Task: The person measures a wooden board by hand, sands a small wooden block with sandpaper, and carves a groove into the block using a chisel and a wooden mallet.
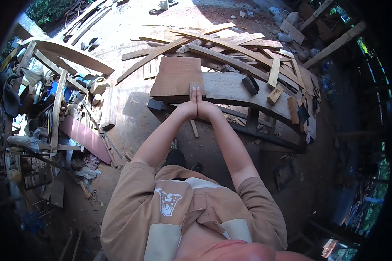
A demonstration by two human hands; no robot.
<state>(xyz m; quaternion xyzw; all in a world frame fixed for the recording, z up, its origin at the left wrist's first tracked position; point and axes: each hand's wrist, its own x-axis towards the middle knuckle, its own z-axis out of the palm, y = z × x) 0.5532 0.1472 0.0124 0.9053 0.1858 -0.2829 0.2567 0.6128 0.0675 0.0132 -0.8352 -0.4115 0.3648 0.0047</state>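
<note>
My left hand [189, 108] and my right hand [207, 109] are pressed palm to palm in front of me. Their fingers are straight and point forward, away from my body. The fingertips overlap a small piece of wood [201, 88] at the near edge of a wide brown board [177, 75]. That board lies at the left end of a long plank bench top [226, 83]. Farther right on the plank are a dark block-like object [250, 85] and a small wooden block with a hole, perhaps a hand plane [275, 94].
A crossed pile of timber strips [231, 54] lies behind the bench. The bench's dark frame [265, 140] runs below the plank. Clutter with a pinkish board [86, 138] stands at left. A curved board [74, 55] leans at the upper left. Wooden posts [335, 45] stand at right.
</note>
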